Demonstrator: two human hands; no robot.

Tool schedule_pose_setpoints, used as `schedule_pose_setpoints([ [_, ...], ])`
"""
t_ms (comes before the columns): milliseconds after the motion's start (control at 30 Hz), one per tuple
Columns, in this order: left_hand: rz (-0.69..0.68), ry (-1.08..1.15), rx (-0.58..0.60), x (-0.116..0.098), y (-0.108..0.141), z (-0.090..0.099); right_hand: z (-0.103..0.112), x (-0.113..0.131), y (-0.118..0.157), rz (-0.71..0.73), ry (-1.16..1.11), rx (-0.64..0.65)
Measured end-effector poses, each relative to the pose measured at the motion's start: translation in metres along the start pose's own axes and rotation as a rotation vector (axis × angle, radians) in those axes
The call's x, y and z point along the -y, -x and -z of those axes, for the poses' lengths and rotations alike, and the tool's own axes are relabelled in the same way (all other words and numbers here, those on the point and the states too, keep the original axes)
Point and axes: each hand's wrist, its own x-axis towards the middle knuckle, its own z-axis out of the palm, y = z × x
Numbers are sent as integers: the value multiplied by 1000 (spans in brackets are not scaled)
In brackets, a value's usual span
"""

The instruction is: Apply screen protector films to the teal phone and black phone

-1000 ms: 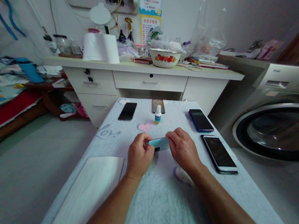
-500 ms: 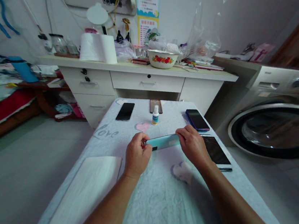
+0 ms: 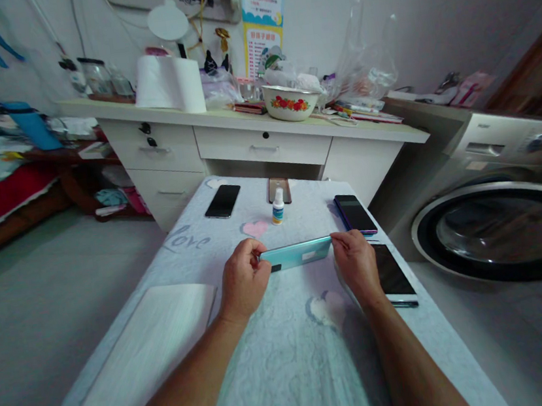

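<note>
Between my two hands a light teal phone is held on its long edge above the table, its flat teal face toward me. My left hand pinches its left end, near a small black patch. At the right end, my right hand grips a corner with thumb and fingers. Beyond the phone stands a small white-capped spray bottle with a blue and yellow label. To the right lie a dark phone and a white-edged phone, the latter partly behind my right hand.
A black phone and a brown phone or case lie at the table's far end. A pale folded cloth is at the left. Behind are a white desk and, at right, a washing machine.
My right hand has shifted slightly right on the teal phone, showing more of its right end. The whole view has shifted a little.
</note>
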Motion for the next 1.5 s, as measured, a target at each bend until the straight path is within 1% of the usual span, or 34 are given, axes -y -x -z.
schedule_pose_setpoints([
  [167,9,0,-12,1,0,-1,-4,-1,5,-176,-126,66],
  [300,7,0,-15,2,0,-1,-7,-2,6,-309,-307,139],
  [467,0,0,-15,3,0,-1,-13,-5,5,-430,-559,71],
  [533,3,-4,-14,2,0,-1,-14,-4,5,-442,-629,47],
  [600,7,-4,-12,2,0,-1,-14,-2,4,-425,-653,32],
  [733,7,-8,-9,3,0,-1,-11,-1,4,-397,-613,36],
  [867,1,-19,-7,4,1,-2,-11,-3,4,-378,-530,72],
  [1133,12,-11,-4,2,0,0,-3,2,3,-315,-236,288],
  [1233,11,-9,-4,2,0,0,0,7,4,-282,-104,341],
  [1300,6,-10,-7,2,0,-1,1,10,4,-260,-4,352],
  [1367,0,-12,-11,2,0,-1,1,12,5,-257,51,350],
  [1500,2,-19,-14,2,0,-1,0,9,4,-276,-13,327],
])
